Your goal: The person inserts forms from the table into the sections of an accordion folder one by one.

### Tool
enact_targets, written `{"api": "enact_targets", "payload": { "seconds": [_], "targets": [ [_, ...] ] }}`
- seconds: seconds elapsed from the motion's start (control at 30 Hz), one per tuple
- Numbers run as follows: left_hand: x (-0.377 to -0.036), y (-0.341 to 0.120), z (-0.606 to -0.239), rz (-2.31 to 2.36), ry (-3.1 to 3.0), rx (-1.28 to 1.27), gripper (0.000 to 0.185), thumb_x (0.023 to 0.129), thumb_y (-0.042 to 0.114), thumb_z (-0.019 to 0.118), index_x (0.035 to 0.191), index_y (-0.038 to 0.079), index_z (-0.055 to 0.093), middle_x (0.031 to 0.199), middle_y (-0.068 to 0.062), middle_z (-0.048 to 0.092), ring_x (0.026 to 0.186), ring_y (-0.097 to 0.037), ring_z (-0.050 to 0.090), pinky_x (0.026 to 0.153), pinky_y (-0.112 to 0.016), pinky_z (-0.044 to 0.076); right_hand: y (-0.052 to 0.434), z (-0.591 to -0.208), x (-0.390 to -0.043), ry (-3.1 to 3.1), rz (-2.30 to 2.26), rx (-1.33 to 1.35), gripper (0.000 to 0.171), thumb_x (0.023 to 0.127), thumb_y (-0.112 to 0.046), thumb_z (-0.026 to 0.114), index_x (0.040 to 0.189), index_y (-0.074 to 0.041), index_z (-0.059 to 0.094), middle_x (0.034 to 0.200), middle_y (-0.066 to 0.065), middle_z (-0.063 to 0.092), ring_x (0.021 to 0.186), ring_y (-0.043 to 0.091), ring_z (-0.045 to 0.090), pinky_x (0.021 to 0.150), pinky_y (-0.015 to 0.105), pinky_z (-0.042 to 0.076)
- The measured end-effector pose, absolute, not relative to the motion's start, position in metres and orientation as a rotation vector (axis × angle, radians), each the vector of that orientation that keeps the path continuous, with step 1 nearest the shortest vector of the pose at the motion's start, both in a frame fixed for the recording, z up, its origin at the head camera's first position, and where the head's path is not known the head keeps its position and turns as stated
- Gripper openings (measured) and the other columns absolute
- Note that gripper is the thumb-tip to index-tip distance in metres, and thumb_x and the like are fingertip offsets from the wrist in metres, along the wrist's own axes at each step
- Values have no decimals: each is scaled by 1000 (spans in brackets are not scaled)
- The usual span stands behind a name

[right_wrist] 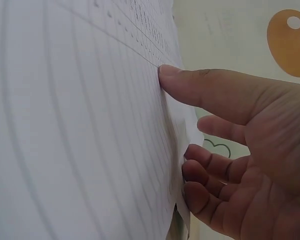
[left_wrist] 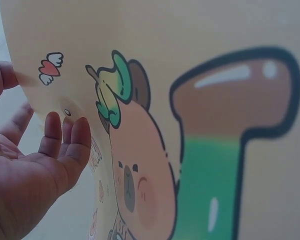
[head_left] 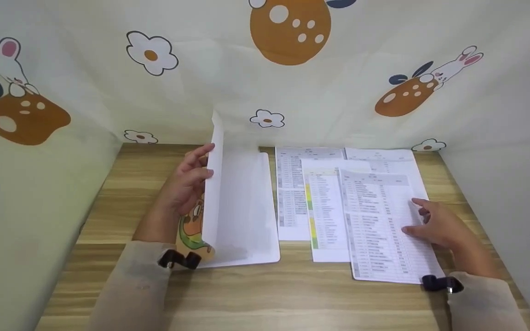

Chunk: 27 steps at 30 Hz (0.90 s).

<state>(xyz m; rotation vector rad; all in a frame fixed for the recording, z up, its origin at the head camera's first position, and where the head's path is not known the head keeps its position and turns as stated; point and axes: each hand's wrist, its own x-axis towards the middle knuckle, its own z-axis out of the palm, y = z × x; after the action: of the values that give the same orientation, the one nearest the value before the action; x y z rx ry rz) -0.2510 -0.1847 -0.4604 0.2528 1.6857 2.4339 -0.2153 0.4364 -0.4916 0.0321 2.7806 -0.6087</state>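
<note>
My left hand (head_left: 184,188) holds the raised cover of a folder (head_left: 246,220) by its free edge, fingertips lapping onto the white inner side. Pink-brown creatures and green lettering decorate the outside of the folder cover (left_wrist: 140,150), with the other fingers of the left hand (left_wrist: 35,175) near it. On the right, my right hand (head_left: 440,225) rests at the right edge of the front printed sheet (head_left: 375,230). The thumb (right_wrist: 205,92) lies on top of that paper, and the lower fingers are beside its edge, loosely bent.
Under and behind the front sheet lie a sheet with yellow and green cells (head_left: 325,216), a table sheet (head_left: 290,207) and another page (head_left: 403,158). They overlap on the wooden table (head_left: 246,299). A patterned cloth (head_left: 219,87) hangs behind and at both sides.
</note>
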Motion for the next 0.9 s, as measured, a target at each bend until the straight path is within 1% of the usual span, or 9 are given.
{"api": "enact_targets", "payload": {
  "seconds": [0.17, 0.23, 0.33, 0.4, 0.57, 0.7, 0.8, 0.9],
  "targets": [
    [-250, -184, -459, 2437, 1690, 245, 64, 99, -3, 52, 160, 12, 44, 126, -8, 51, 117, -22, 59, 93, -31, 58, 438, -491, -215, 2783, -609, 28, 104, 83, -46, 90, 163, -4, 39, 139, 34, 57, 115, 44, 61, 92, 50, 53],
    [-250, -183, -459, 2444, 1687, 233, 63, 99, -4, 52, 159, 13, 45, 126, -8, 51, 117, -22, 60, 91, -31, 58, 439, -491, -215, 2791, -616, 14, 102, 82, -45, 90, 162, -4, 41, 137, 35, 58, 114, 44, 61, 91, 50, 54],
    [-250, -183, -460, 2458, 1673, 219, 63, 98, -5, 53, 158, 14, 47, 125, -8, 52, 115, -22, 61, 90, -30, 59, 440, -491, -215, 2792, -634, 1, 99, 82, -42, 91, 160, -4, 43, 139, 37, 57, 117, 47, 62, 91, 49, 54],
    [-251, -183, -460, 2460, 1671, 217, 64, 98, -5, 53, 158, 15, 47, 124, -7, 52, 113, -20, 61, 89, -30, 58, 440, -490, -215, 2795, -644, -11, 97, 82, -39, 91, 159, -4, 44, 139, 38, 57, 117, 47, 62, 89, 46, 54],
    [-250, -183, -460, 2464, 1670, 217, 64, 98, -4, 53, 159, 15, 46, 125, -7, 52, 114, -20, 60, 90, -31, 58, 439, -488, -213, 2779, -653, 20, 91, 85, -37, 89, 159, -5, 46, 136, 35, 59, 110, 40, 63, 81, 34, 51],
    [-249, -183, -458, 2457, 1682, 212, 64, 99, -4, 54, 159, 15, 45, 126, -7, 51, 115, -21, 60, 91, -32, 58, 440, -488, -212, 2806, -661, 29, 74, 94, -30, 79, 157, -4, 50, 132, 31, 61, 106, 36, 63, 76, 32, 51],
    [-248, -183, -456, 2459, 1689, 216, 64, 98, -4, 54, 160, 14, 45, 127, -7, 51, 115, -20, 60, 91, -32, 58, 440, -487, -211, 2839, -689, 36, 62, 101, -23, 69, 156, -4, 50, 134, 30, 60, 107, 36, 65, 74, 32, 52],
    [-248, -183, -456, 2463, 1691, 221, 65, 98, -4, 54, 160, 14, 45, 126, -7, 52, 113, -19, 60, 90, -31, 57, 440, -484, -211, 2842, -756, 64, 63, 103, -20, 64, 161, -5, 44, 140, 30, 57, 110, 38, 64, 75, 31, 52]
  ]
}}
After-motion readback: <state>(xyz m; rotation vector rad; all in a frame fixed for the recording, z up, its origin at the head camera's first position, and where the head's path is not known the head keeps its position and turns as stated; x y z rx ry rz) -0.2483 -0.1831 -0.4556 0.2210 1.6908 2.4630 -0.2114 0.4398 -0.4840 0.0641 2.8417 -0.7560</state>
